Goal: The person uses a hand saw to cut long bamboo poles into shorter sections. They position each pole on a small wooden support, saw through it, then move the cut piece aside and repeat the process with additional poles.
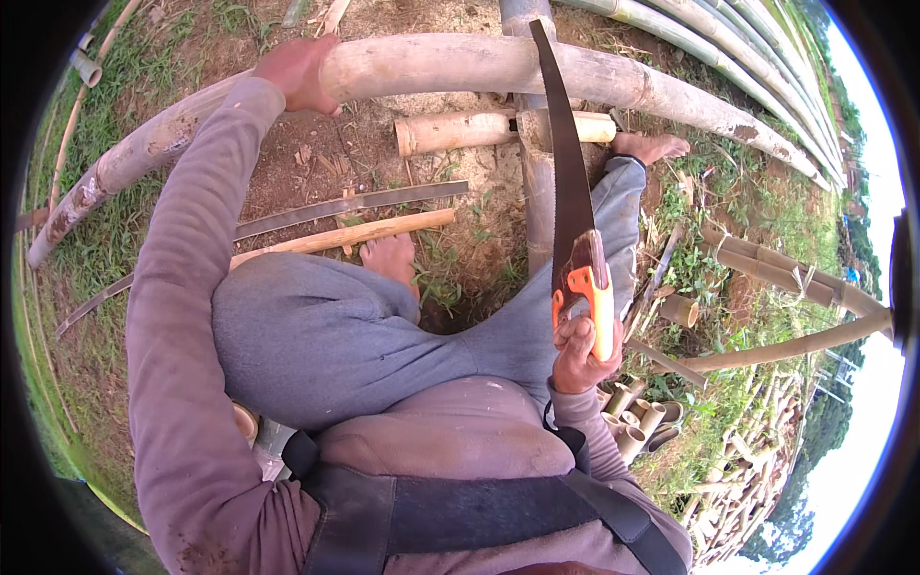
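Note:
My right hand [575, 353] grips the orange handle of a curved pruning saw [567, 182], its dark blade pointing up toward a thick bamboo pole [450, 65] that runs across the top of the view. My left hand [297, 72] rests on that pole further left, arm stretched out. A short cut bamboo piece [460, 130] lies on the ground just beyond the pole, near my bare right foot [652, 146]. My left foot [391, 257] is tucked in by my grey-trousered knee.
A split bamboo strip [350, 204] and a thin pale stick [364, 233] lie on the dirt by my left foot. Several short bamboo tubes [632, 417] stand at my right. Long bamboo poles [747, 43] lie at top right, more [795, 278] at right among grass.

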